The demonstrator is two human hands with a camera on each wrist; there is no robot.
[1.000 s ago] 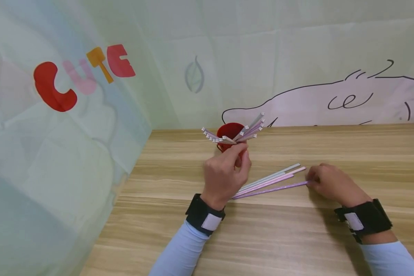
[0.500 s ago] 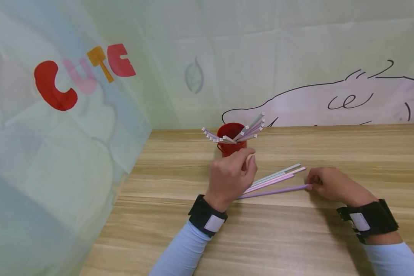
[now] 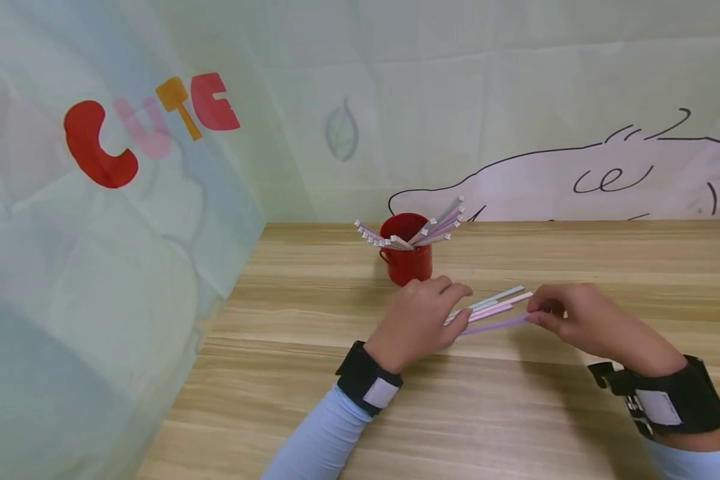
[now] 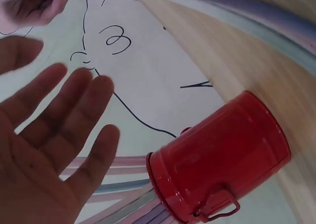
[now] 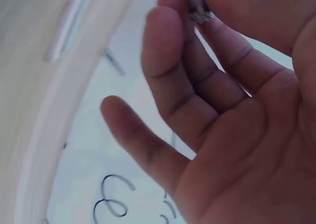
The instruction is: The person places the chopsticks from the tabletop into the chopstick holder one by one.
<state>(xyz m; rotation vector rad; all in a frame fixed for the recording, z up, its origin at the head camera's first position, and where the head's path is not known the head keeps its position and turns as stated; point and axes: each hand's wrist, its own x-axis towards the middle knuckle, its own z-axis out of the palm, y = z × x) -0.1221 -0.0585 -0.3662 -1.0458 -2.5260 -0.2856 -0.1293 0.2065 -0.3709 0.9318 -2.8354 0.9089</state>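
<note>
In the head view my right hand (image 3: 597,323) pinches the right end of a thin purple straw (image 3: 495,326) between thumb and fingertips. That straw's tip (image 5: 200,11) pokes out of the pinch in the right wrist view. My left hand (image 3: 419,320) hovers around the straw's left part, fingers loosely spread; in the left wrist view nothing sits between its fingers. Several pale blue and pink straws (image 3: 499,308) lie side by side on the table, partly hidden by the left hand. Behind stands a small red bucket (image 3: 409,268) with several straws fanned out over its rim.
The wood-grain tabletop (image 3: 486,413) runs back to a printed cloth backdrop (image 3: 420,133). Another cloth panel (image 3: 96,300) with coloured letters closes off the left side. The bucket's small handle (image 4: 219,204) sticks out in the left wrist view.
My left hand has moved down and right from the bucket toward the straws, its fingers opening, so the bucket now shows fully. The right hand keeps the purple straw, its wrist turned slightly.
</note>
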